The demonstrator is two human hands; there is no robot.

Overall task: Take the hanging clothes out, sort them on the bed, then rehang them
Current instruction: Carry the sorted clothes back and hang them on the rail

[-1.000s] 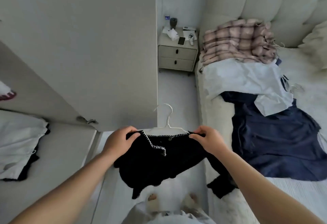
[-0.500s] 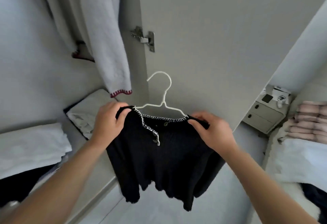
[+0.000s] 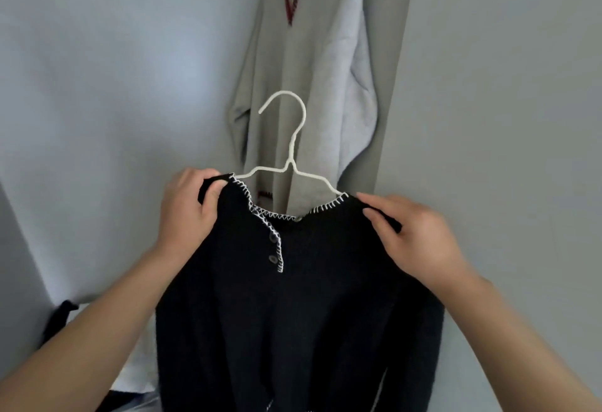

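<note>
Before the hanging grey sweater (image 3: 303,63), left hand (image 3: 187,206) and right hand (image 3: 415,235) each grasp a shoulder of the black cardigan (image 3: 293,314) (on its white hanger (image 3: 290,164)).

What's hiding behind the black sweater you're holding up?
Behind the black sweater, a grey sweater with red trim hangs in the wardrobe. Its hem peeks out above the black neckline; whatever sits lower is covered. Both hands grip the black sweater's shoulders on a white hanger.
</note>
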